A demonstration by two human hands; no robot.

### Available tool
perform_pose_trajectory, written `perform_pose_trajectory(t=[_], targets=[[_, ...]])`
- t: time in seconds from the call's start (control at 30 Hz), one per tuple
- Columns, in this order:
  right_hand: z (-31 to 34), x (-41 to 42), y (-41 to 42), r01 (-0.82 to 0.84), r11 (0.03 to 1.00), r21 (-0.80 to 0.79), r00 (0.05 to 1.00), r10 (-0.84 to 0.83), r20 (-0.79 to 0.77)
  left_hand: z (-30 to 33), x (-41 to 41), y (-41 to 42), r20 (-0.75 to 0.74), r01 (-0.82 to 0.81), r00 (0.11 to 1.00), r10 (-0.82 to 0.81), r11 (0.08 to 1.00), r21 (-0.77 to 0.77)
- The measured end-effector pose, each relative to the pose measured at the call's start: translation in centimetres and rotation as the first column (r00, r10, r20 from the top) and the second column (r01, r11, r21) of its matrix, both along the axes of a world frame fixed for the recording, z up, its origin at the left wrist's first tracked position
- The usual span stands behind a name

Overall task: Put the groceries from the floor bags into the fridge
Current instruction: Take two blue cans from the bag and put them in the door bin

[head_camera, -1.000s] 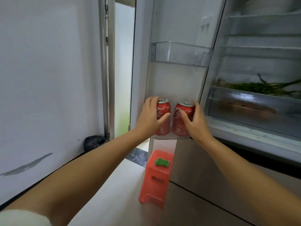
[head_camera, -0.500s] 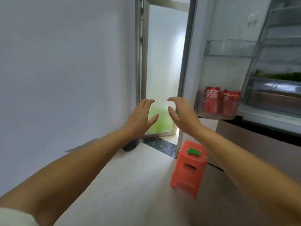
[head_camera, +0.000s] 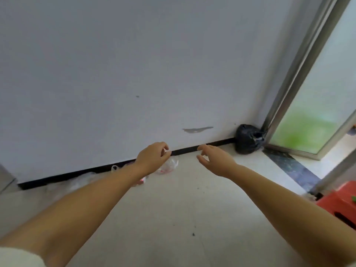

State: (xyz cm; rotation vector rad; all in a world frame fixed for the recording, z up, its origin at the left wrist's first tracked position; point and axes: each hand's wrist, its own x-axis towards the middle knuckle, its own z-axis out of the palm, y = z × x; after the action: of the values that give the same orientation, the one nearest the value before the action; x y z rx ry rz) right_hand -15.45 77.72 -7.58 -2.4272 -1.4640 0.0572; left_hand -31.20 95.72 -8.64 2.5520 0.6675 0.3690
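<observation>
Thin clear plastic bags lie on the floor along the wall's black skirting: one with red print (head_camera: 168, 167), a white handle loop (head_camera: 115, 167) further left, and a crumpled one (head_camera: 77, 182). My left hand (head_camera: 152, 158) reaches out over the printed bag with its fingers curled. A white strip of bag shows at its fingertips, and I cannot tell whether it is pinched. My right hand (head_camera: 213, 158) hovers to the right of that bag, fingers apart and empty. The fridge is out of view.
A tied black bag (head_camera: 247, 138) sits in the corner by the metal door frame (head_camera: 300, 74) with frosted glass. A red plastic stool (head_camera: 341, 206) stands at the right edge. A dark stone threshold (head_camera: 289, 166) crosses the pale floor.
My view has swung left and down from the fridge door with its two red cans to the floor by the wall. Both hands have moved away from the cans and towards the bags.
</observation>
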Motion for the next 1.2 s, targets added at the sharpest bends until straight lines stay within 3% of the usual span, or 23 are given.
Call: perform_pose_trajectory(t=[0.27,0.47,0.77,0.97,1.2], targets=[[-6.0,0.8,16.8,-0.230,0.963,-0.142,0.970,0.214,-0.118,-4.7,-5.3,13.9,-0.124,-0.365,0.928,0.352,0.924,-0.110],[-6.9,2.7,28.5,-0.345,0.910,-0.232,0.931,0.300,-0.210,-5.9,-4.8,21.5,-0.125,-0.484,0.875,0.468,0.856,-0.182],[-11.5,3.8,44.4,-0.430,0.845,-0.317,0.895,0.351,-0.276,-11.1,-1.2,35.3,-0.193,-0.452,0.890,0.413,0.855,-0.255],[-15.4,6.0,56.0,-0.291,0.899,-0.329,0.918,0.165,-0.361,-14.5,0.8,48.5,-0.276,-0.395,0.908,0.316,0.865,-0.309],[-23.8,8.2,65.0,-0.237,0.886,-0.398,0.853,-0.006,-0.521,-22.8,3.7,59.1,-0.444,-0.334,0.875,0.193,0.904,-0.265]])
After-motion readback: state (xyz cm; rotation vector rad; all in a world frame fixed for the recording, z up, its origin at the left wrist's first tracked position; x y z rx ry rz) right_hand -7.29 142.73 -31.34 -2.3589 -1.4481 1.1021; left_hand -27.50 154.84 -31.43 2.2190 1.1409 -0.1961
